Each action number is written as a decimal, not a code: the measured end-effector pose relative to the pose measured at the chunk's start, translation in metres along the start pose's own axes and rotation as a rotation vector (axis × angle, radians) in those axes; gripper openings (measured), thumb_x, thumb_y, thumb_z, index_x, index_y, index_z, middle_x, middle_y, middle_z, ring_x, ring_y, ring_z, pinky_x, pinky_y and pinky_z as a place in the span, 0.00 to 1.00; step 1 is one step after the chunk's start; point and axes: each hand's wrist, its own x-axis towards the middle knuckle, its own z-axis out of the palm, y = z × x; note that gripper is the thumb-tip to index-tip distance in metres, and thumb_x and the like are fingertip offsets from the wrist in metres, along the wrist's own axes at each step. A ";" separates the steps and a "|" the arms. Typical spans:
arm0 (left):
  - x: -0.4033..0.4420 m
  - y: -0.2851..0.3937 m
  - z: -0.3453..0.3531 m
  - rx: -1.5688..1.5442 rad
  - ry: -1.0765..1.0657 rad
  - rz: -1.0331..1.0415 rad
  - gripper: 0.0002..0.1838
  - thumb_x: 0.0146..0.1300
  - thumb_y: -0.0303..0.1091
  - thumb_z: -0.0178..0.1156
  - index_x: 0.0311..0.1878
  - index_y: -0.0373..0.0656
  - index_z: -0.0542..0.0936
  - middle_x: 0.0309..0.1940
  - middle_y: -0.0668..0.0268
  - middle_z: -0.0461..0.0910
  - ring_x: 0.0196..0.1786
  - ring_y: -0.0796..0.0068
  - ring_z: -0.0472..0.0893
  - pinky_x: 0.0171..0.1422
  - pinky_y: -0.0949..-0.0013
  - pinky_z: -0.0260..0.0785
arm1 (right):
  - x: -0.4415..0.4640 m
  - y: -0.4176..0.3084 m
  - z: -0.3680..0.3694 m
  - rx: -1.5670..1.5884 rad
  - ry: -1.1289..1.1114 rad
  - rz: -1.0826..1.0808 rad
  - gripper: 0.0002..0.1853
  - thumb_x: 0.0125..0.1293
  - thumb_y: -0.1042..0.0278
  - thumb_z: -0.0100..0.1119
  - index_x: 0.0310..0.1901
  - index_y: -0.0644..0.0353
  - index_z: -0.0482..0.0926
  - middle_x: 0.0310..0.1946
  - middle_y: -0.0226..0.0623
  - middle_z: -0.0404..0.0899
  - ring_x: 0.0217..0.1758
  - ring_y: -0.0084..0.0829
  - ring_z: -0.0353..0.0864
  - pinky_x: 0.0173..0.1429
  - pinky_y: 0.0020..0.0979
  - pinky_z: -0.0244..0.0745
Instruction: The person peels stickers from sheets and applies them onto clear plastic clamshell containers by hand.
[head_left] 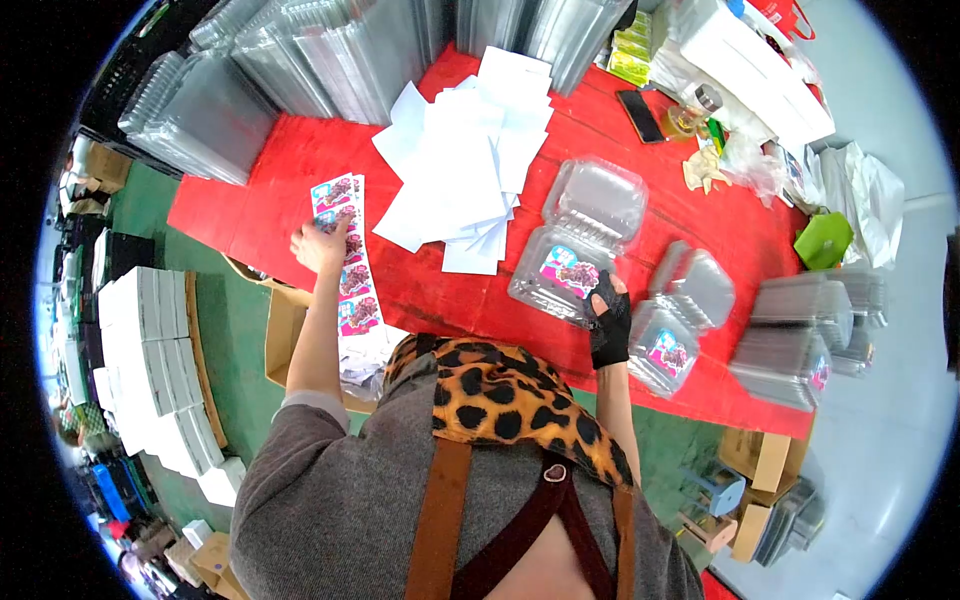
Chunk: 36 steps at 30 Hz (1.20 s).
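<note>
My left hand [322, 246] is at the strip of labels [355, 280], its fingers bent together over a pink and blue label with a grape picture. My right hand [609, 325], in a black fingerless glove, grips the near right corner of an open clear plastic clamshell container [535, 275]. A grape label [571, 271] sits on that container, beside my right fingertips. Right of this hand lies a second open clamshell [661, 345], also labelled. Part of the label under my left fingers is hidden.
White paper sheets [465, 150] are heaped mid-table on the red tabletop [420, 290]. Stacked clear containers [340, 60] line the back; nested ones [785, 340] stand at right. A phone [640, 116], a glass jar [690, 115] and a green pouch [824, 240] lie back right.
</note>
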 end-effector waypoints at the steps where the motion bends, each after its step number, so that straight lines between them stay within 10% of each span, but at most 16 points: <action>1: 0.003 -0.002 0.001 0.011 0.005 -0.012 0.42 0.34 0.60 0.76 0.51 0.41 0.79 0.54 0.50 0.72 0.62 0.50 0.67 0.64 0.51 0.63 | -0.005 -0.006 0.005 0.016 -0.008 -0.020 0.30 0.61 0.78 0.59 0.66 0.63 0.63 0.61 0.36 0.69 0.65 0.33 0.68 0.67 0.32 0.63; 12: 0.037 -0.035 0.040 -0.503 0.176 0.172 0.25 0.40 0.44 0.79 0.33 0.37 0.77 0.28 0.62 0.80 0.30 0.67 0.78 0.37 0.64 0.73 | -0.060 -0.083 -0.095 0.117 0.305 -0.186 0.45 0.57 0.56 0.68 0.72 0.59 0.54 0.50 0.37 0.77 0.45 0.29 0.78 0.42 0.30 0.75; 20: -0.016 0.075 -0.067 -1.196 -0.912 0.149 0.11 0.64 0.33 0.64 0.46 0.37 0.81 0.39 0.68 0.83 0.38 0.82 0.79 0.42 0.76 0.71 | -0.083 -0.072 -0.205 0.305 0.527 0.070 0.27 0.67 0.61 0.56 0.65 0.62 0.67 0.43 0.38 0.79 0.43 0.29 0.78 0.46 0.31 0.75; 22: -0.046 0.098 -0.079 -1.086 -0.929 0.220 0.12 0.66 0.36 0.62 0.45 0.37 0.81 0.37 0.68 0.83 0.37 0.83 0.78 0.41 0.76 0.70 | -0.082 -0.067 -0.213 0.056 0.687 0.183 0.25 0.66 0.63 0.58 0.62 0.62 0.70 0.46 0.40 0.79 0.46 0.30 0.79 0.49 0.33 0.75; 25: -0.096 0.127 -0.103 -0.936 -1.139 0.475 0.13 0.68 0.38 0.60 0.45 0.37 0.81 0.35 0.69 0.82 0.36 0.84 0.77 0.41 0.76 0.69 | -0.082 -0.093 -0.154 -1.135 1.026 0.138 0.19 0.59 0.70 0.63 0.53 0.63 0.77 0.46 0.41 0.80 0.49 0.33 0.79 0.55 0.33 0.73; 28: -0.139 0.145 -0.111 -0.868 -1.416 0.595 0.14 0.69 0.37 0.57 0.46 0.35 0.80 0.35 0.69 0.83 0.37 0.84 0.77 0.42 0.75 0.70 | -0.064 -0.105 -0.115 -0.978 0.729 -0.485 0.15 0.62 0.70 0.63 0.50 0.61 0.79 0.42 0.37 0.81 0.45 0.32 0.79 0.50 0.32 0.74; 36: -0.191 0.162 -0.128 -0.827 -1.605 0.841 0.13 0.71 0.34 0.54 0.48 0.33 0.78 0.34 0.68 0.82 0.35 0.83 0.76 0.41 0.71 0.70 | -0.054 -0.151 0.083 -1.048 -0.175 -0.708 0.23 0.53 0.64 0.71 0.51 0.58 0.80 0.50 0.41 0.80 0.52 0.42 0.78 0.56 0.38 0.72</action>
